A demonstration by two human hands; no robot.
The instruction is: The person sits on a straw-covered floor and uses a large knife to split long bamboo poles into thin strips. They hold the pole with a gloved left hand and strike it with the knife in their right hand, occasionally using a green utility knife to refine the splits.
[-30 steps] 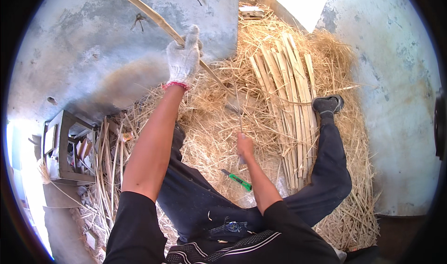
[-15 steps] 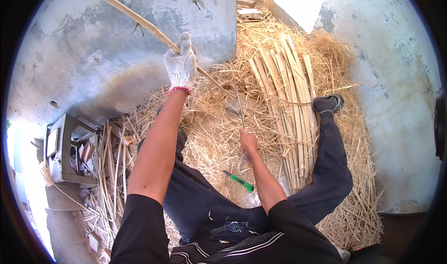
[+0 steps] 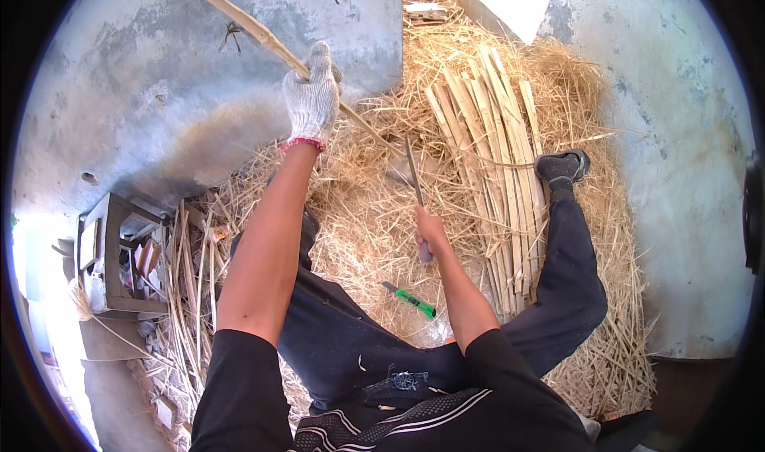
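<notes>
long, slender, pale-tan strip (image 3: 261,34) in gloved left hand (image 3: 311,100)

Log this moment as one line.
left white-gloved hand: grips long tan strip; right bare hand: grips narrow dark-bladed knife; green utility knife: unheld

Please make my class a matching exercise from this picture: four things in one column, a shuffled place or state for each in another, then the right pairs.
Column one
1. Left hand
2. Right hand
3. Green cutter
4. Dark shoe

Column two
A. Lying between the person's legs
B. Gloved, gripping a long strip
C. Beside the row of pale strips
D. Bare, holding a narrow-bladed tool

Right pairs: 1-B, 2-D, 3-A, 4-C
</notes>
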